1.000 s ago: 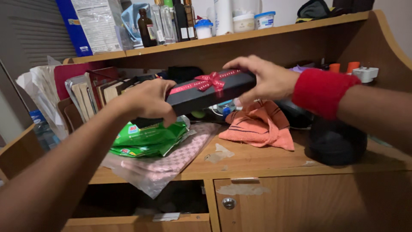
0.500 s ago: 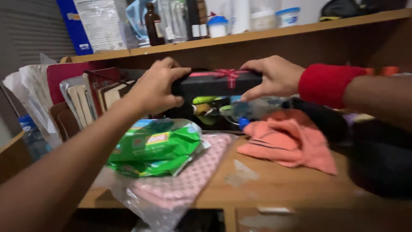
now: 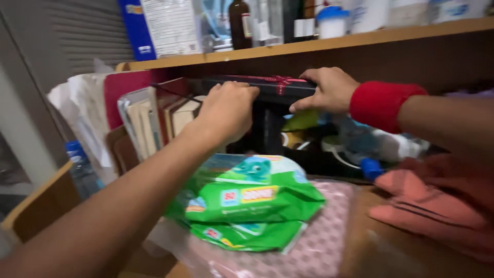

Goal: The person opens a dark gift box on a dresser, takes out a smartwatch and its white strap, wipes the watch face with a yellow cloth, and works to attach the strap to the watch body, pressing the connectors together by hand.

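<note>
Black gift box (image 3: 257,85), red ribbon, now pushed far back under the shelf (image 3: 360,40); left hand (image 3: 226,110) and right hand (image 3: 329,90) both grasping it, nearly stowed.

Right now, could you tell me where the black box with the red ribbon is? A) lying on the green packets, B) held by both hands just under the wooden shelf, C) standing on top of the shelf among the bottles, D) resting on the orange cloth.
B: the left hand and the right hand both grip the black box right beneath the wooden shelf, above the green packets.
</note>
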